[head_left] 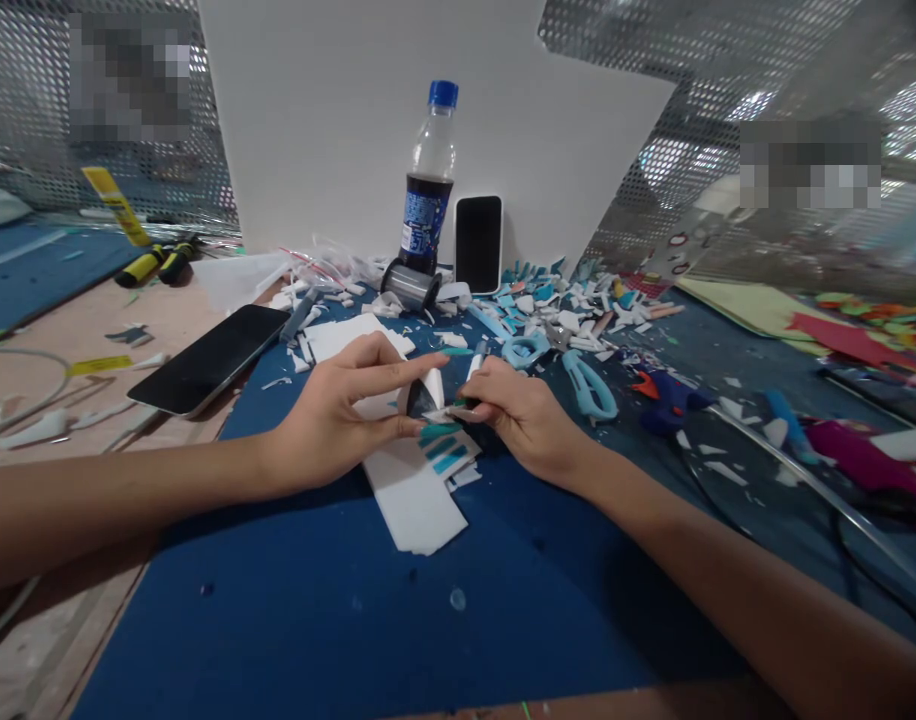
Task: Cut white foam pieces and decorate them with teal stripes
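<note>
Between the thumb and fingers of my left hand (pixel 345 400) is a small black-and-white piece (pixel 432 388), its white part folded or standing up. My right hand (pixel 529 415) is closed in a pinch right beside it, on a small thin thing whose kind I cannot make out. The fingertips of both hands nearly meet at the piece. Under them lie a white foam sheet (pixel 420 505) and a white scrap with teal and blue strips (pixel 449 455).
Light-blue scissors (pixel 589 385) lie right of my hands. A heap of foam scraps (pixel 570 305), a spool (pixel 411 286), a cola bottle (pixel 426 205) and an upright phone (pixel 478 245) stand behind. Another phone (pixel 210 362) lies left; a blue-red glue gun (pixel 668 400) lies right.
</note>
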`<state>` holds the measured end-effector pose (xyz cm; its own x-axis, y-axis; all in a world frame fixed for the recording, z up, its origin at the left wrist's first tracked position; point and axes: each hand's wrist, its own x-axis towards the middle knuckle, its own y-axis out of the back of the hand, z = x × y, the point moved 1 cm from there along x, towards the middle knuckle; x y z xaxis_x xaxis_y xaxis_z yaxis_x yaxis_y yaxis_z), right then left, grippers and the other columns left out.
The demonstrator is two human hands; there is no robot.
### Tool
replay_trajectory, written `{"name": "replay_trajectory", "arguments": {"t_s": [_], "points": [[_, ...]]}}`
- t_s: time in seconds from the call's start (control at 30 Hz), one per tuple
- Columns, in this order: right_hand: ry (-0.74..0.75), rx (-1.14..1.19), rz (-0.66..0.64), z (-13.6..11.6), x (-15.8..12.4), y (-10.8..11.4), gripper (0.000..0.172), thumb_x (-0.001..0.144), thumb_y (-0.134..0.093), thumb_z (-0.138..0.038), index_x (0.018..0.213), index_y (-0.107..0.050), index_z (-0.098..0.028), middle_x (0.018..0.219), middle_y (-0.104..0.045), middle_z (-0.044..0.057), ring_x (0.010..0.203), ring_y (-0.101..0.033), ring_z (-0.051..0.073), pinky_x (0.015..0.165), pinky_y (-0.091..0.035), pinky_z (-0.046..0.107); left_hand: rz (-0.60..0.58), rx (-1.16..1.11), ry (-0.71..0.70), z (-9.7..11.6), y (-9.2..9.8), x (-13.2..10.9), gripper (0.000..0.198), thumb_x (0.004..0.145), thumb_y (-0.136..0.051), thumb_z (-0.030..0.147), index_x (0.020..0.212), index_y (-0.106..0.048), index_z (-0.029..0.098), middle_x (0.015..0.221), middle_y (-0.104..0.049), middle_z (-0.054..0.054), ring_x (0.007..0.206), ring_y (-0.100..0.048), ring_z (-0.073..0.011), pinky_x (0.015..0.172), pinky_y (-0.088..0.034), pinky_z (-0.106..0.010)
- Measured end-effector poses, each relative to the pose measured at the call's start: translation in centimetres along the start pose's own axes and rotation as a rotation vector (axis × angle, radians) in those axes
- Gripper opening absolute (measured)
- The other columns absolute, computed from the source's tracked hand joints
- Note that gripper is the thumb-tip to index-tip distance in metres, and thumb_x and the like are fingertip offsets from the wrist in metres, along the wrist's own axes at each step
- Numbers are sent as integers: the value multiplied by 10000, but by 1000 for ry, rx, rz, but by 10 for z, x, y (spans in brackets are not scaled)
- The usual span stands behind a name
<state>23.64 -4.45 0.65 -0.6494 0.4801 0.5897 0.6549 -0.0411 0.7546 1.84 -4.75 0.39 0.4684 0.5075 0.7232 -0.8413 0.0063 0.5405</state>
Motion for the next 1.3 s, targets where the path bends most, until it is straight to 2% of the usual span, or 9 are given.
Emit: {"name": "replay_trajectory", "arguments": {"t_s": [0.3, 0.63, 0.93, 1.1, 1.3], "points": [[1, 0, -29, -4, 1, 0, 372, 998, -288, -396, 876, -553, -166, 714, -548, 43, 672, -446, 154, 580, -368, 258, -36, 34, -33, 1, 2, 1, 408, 858, -652, 283, 1260, -593, 251, 776, -454, 10, 697, -468, -118, 629, -466, -237], [4, 53, -30, -6, 1, -2, 369, 989, -303, -411, 853, -547, -169, 697, -536, 37, 659, -420, 159, 583, -362, 269, -85, -19, -23, 1, 1, -1, 399, 858, -649, 233, 1253, -597, 219, 811, -497, -14, 735, -528, -130, 645, -483, -252], [39, 33, 3, -3, 0, 0, 324, 988, -327, -385, 850, -528, -172, 698, -536, 24, 674, -434, 151, 581, -344, 255, 42, -11, -87, 3, 1, -2, 440, 857, -659, 242, 1283, -564, 295, 826, -521, -2, 738, -510, -119, 673, -487, -237], [25, 12, -10, -4, 1, -1, 352, 993, -297, -403, 841, -520, -177, 697, -522, 24, 666, -428, 149, 583, -348, 254, 14, 32, -87, 3, 1, -2, 398, 865, -644, 261, 1259, -590, 275, 797, -505, -7, 729, -525, -135, 653, -498, -259], [25, 2, -28, -9, 2, -2, 371, 1001, -271, -404, 807, -499, -184, 670, -491, 21, 654, -414, 151, 571, -341, 253, -32, 27, -89, 4, 1, -3, 383, 859, -631, 185, 1239, -611, 232, 834, -529, -34, 767, -549, -152, 678, -494, -269]]}}
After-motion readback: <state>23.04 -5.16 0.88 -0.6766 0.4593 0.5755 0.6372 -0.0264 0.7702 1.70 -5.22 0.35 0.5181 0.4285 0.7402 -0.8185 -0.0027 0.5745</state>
